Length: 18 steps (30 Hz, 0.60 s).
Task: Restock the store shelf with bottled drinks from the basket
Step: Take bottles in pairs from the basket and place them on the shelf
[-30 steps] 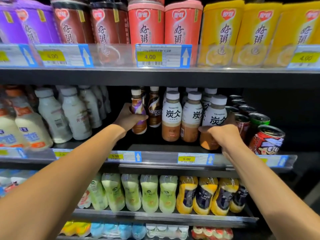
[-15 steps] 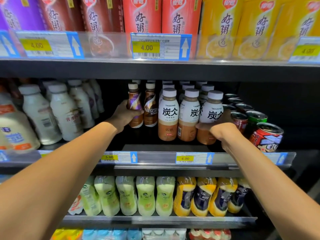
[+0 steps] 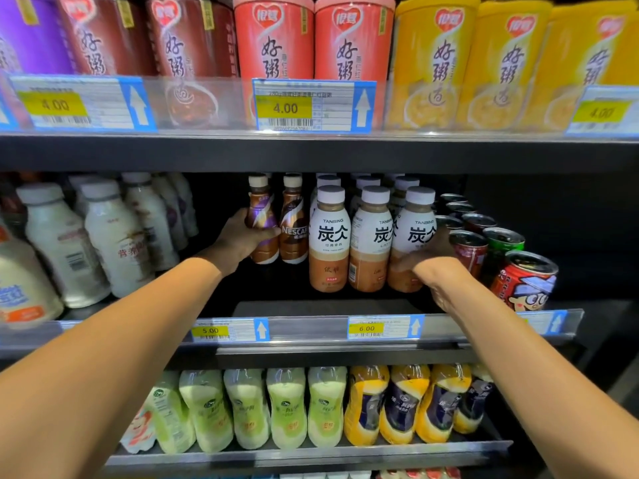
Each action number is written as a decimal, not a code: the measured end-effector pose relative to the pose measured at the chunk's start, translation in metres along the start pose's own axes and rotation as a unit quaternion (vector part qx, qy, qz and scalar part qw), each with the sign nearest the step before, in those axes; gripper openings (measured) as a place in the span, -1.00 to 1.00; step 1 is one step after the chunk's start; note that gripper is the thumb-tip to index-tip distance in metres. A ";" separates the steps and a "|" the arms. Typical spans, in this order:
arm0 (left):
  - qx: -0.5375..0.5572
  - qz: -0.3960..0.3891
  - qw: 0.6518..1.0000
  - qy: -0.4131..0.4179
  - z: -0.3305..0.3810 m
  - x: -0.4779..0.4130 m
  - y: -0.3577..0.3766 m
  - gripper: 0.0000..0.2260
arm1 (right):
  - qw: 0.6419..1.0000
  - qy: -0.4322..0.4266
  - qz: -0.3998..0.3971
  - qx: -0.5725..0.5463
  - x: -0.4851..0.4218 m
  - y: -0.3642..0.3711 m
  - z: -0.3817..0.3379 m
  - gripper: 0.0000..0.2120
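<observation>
Since a second ago the purple bottle (image 3: pixel 261 219) has slid further back on the shelf (image 3: pixel 311 307), so now it stands level with the Nescafe bottle (image 3: pixel 294 223), right at its 9 o'clock, sides about touching. It's upright, long axis straight up and down, cap at 12. My left hand (image 3: pixel 238 242) is wrapped round its lower half, thumb across the front. My right hand (image 3: pixel 432 274) grips the low part of the rightmost Tanbing bottle (image 3: pixel 413 233), also upright with its cap at 12. Cans (image 3: pixel 470 247) sit close by at its 3 o'clock.
</observation>
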State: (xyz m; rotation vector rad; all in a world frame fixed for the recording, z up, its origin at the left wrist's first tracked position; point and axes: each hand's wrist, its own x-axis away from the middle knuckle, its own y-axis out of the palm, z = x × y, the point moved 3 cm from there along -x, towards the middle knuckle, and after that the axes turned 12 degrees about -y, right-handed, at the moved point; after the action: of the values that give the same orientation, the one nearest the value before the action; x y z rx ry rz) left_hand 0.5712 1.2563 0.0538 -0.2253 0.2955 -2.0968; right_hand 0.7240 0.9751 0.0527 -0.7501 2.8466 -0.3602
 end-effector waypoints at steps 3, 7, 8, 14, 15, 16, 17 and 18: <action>0.010 0.001 1.000 0.004 -0.001 -0.001 0.001 -0.47 | 0.999 -0.017 0.010 0.027 -0.006 0.002 -0.002 -0.29; 0.009 0.002 1.000 0.006 0.003 0.004 0.001 -0.49 | 0.998 -0.028 0.026 0.047 -0.024 0.001 0.010 0.01; 0.006 0.003 1.000 0.002 0.003 0.005 0.002 -0.49 | 0.998 -0.031 0.034 0.046 -0.021 0.001 0.008 -0.03; -0.016 0.021 0.999 -0.031 0.002 0.009 0.001 -0.41 | 0.999 -0.009 0.024 0.025 -0.013 0.000 0.006 -0.16; -0.026 0.022 0.999 -0.034 0.002 0.010 0.002 -0.40 | 0.999 -0.012 0.032 0.019 -0.012 0.000 0.006 -0.17; -0.041 0.024 0.998 -0.039 0.003 0.013 0.001 -0.38 | 0.999 -0.021 0.038 0.012 -0.007 0.000 0.001 -0.18; -0.052 0.024 0.997 -0.042 0.002 0.012 0.001 -0.37 | 0.999 -0.028 0.047 0.005 -0.004 0.000 -0.001 -0.19; -0.066 0.027 0.996 -0.044 0.003 0.016 0.001 -0.37 | 0.998 -0.032 0.053 -0.005 -0.001 -0.001 -0.004 -0.23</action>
State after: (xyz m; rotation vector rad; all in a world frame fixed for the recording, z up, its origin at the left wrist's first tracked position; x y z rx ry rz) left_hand 0.5648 1.2421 0.0571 -0.3839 0.3839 -2.0086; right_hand 0.7246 0.9752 0.0568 -0.5969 2.8159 -0.3019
